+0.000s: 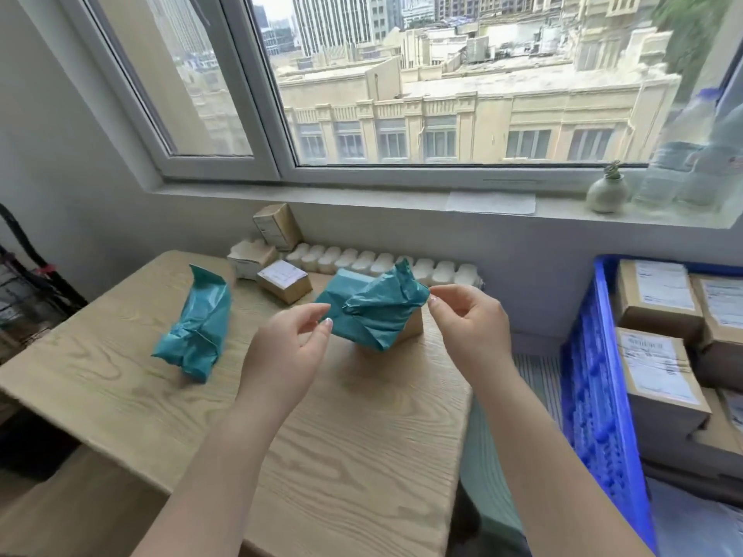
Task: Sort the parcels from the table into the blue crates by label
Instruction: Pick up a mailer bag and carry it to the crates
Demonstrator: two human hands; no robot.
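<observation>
At the frame's centre, the right hand (466,319) is pinching the upper right corner of a teal parcel (376,311) between thumb and forefinger, wrist angling in from lower right. The left hand (287,347) is reaching in from lower left, fingers loosely spread, fingertips at the parcel's left edge. The parcel is sitting on the wooden counter (354,456). A blue crate (599,400) is standing at the right edge.

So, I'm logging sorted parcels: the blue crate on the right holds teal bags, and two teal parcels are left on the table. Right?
Not quite. The head view shows the blue crate holding labelled cardboard boxes, not teal bags. Two teal parcels do remain on the table.
</observation>
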